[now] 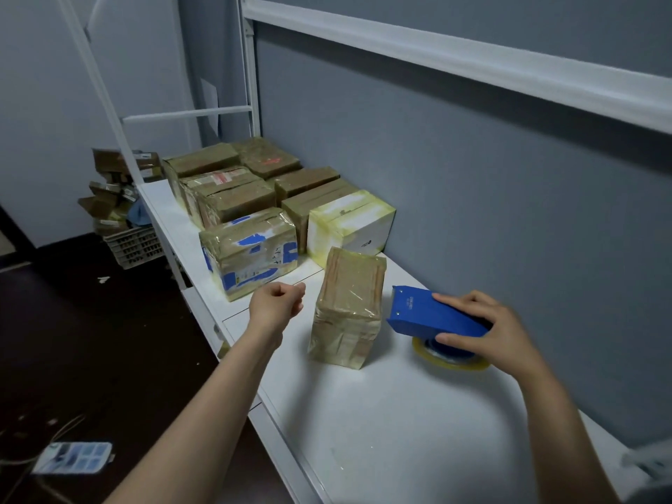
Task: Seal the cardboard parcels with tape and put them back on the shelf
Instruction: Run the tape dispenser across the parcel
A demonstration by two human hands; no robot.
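a grey-blue wall runs behind a white metal rail; the dark floor at left carries a grey plastic crate.

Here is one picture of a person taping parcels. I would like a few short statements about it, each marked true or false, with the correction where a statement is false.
1. The right hand grips the blue tape dispenser. True.
2. The left hand holds the upright parcel. False: its fingers are curled on nothing, and it is apart from that parcel, to the parcel's left.
3. The tape dispenser lies on top of a parcel. False: it is low over the white shelf board, to the right of the upright parcel.
4. The parcel with blue patches is at the near end of the group of parcels at the back. True.
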